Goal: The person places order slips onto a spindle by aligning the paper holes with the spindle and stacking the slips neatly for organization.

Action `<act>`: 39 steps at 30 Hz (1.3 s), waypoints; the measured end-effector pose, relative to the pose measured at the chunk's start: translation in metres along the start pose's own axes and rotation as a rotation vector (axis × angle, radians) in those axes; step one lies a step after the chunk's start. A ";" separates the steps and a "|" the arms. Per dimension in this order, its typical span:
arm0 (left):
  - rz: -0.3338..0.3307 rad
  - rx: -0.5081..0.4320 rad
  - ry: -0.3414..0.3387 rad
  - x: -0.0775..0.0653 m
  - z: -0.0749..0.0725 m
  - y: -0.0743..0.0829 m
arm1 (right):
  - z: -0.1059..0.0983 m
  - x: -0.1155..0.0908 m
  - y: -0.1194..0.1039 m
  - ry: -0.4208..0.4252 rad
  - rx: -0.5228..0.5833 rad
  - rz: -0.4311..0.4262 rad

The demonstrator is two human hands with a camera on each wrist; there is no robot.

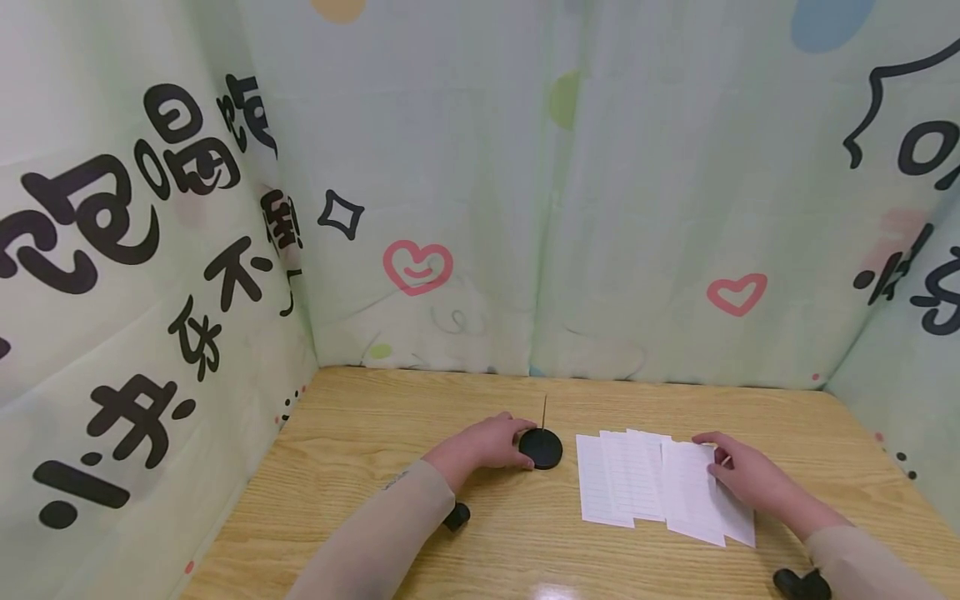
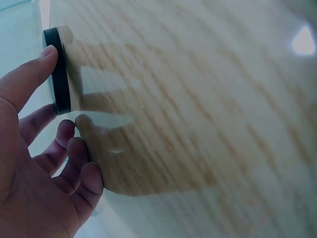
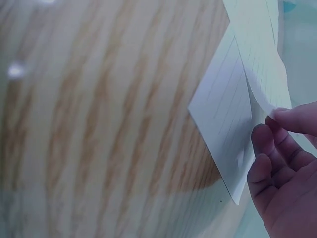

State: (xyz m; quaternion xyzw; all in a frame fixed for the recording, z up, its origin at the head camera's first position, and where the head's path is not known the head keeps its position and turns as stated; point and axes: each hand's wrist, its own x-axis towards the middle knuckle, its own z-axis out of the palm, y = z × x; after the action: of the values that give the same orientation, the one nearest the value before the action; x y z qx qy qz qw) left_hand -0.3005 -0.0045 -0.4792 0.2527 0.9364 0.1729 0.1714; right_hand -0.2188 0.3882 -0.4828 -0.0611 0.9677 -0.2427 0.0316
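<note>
A bill spike with a round black base (image 1: 541,450) and a thin upright pin stands on the table, left of the papers. My left hand (image 1: 491,442) holds the base by its edge; in the left wrist view the thumb lies on one side of the black rim (image 2: 60,84) and a finger on the other. Lined white paper slips (image 1: 611,483) lie overlapping in a row. At their right end my right hand (image 1: 750,479) pinches the edge of one slip (image 3: 262,64), slightly lifted. Another slip (image 3: 225,89) lies under it on the table. The pin carries no paper.
The wooden table (image 1: 360,467) reaches back to a pale printed curtain (image 1: 480,167), with more curtain at the left and right sides. A black wrist device shows under each forearm.
</note>
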 end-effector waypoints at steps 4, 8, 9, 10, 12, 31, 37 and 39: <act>-0.002 -0.003 0.004 0.000 0.000 0.000 | -0.002 -0.001 -0.002 0.007 0.018 0.005; -0.004 -0.005 0.005 0.000 0.000 0.000 | -0.006 -0.001 -0.004 -0.006 0.090 0.031; -0.005 -0.004 0.004 0.000 0.000 0.000 | -0.007 -0.002 -0.005 -0.011 0.119 0.037; -0.006 -0.005 0.004 0.000 0.000 0.000 | -0.008 -0.002 -0.005 -0.015 0.143 0.046; -0.002 -0.003 0.005 0.000 0.000 0.000 | -0.009 -0.003 -0.005 -0.026 0.195 0.060; 0.013 -0.008 0.011 0.000 0.001 -0.001 | -0.019 -0.008 -0.004 -0.022 0.357 0.089; 0.014 -0.012 0.018 -0.001 0.001 -0.001 | -0.022 -0.010 -0.007 -0.015 0.374 0.081; 0.013 -0.011 0.018 -0.002 0.001 -0.001 | -0.023 -0.011 -0.008 -0.015 0.390 0.081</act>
State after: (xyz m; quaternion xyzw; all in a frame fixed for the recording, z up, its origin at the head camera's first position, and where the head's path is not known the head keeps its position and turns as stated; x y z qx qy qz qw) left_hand -0.2986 -0.0062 -0.4797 0.2564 0.9353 0.1814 0.1632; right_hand -0.2095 0.3936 -0.4585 -0.0164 0.9037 -0.4236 0.0597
